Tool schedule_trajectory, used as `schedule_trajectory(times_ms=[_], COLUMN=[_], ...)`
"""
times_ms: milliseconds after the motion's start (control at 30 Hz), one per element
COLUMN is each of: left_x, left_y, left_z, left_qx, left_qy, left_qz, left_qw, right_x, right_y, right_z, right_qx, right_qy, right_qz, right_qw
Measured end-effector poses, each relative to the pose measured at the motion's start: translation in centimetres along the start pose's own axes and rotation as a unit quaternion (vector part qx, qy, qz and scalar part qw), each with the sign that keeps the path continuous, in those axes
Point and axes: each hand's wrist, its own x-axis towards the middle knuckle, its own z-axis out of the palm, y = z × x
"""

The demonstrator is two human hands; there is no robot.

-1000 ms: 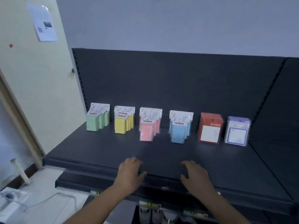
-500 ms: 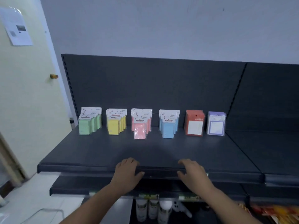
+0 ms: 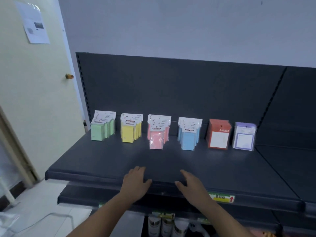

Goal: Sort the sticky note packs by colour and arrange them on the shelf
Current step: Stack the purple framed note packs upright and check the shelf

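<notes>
Six groups of sticky note packs stand in a row on the dark shelf (image 3: 102, 165), each one colour: green packs (image 3: 100, 131), yellow packs (image 3: 130, 133), pink packs (image 3: 157, 136), blue packs (image 3: 188, 138), an orange-red pack (image 3: 218, 137) and a purple pack (image 3: 244, 138). The front pink pack sits a little forward of its row. My left hand (image 3: 136, 183) and my right hand (image 3: 191, 185) rest flat on the shelf's front edge, fingers relaxed, holding nothing. Both hands are well in front of the packs.
A second dark shelf bay (image 3: 290, 168) adjoins on the right. A lower shelf (image 3: 82, 198) carries a yellow price label (image 3: 222, 197), with bottles (image 3: 162, 225) below it. A cream door (image 3: 34, 100) with a knob (image 3: 69, 76) stands at the left.
The camera has shifted, so the shelf sits differently in view. Both hands stay on the shelf's front edge, and the packs have not moved.
</notes>
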Motion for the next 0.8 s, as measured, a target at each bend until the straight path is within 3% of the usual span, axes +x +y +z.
schedule_trajectory(times_ms=[167, 333, 500, 800], left_x=[6.7, 12.7, 16.7, 20.0], left_y=[-2.2, -3.8, -3.4, -2.9], left_z=[0.3, 1.8, 3.2, 3.6], left_qx=[-0.041, -0.021, -0.033, -0.093], left_qy=[-0.002, 0.011, 0.081, 0.125], left_qz=[0.006, 0.033, 0.07, 0.026], left_qw=[0.999, 0.999, 0.994, 0.987], right_x=[6.9, 12.8, 16.2, 21.2], right_y=[-1.2, -1.3, -0.8, -0.2], right_z=[3.2, 5.1, 6.2, 6.1], right_qx=[0.0, -0.077, -0.123, -0.151], right_qy=[0.004, 0.038, 0.072, 0.088], right_qz=[0.021, 0.074, 0.084, 0.073], right_qw=[1.0, 0.994, 0.986, 0.982])
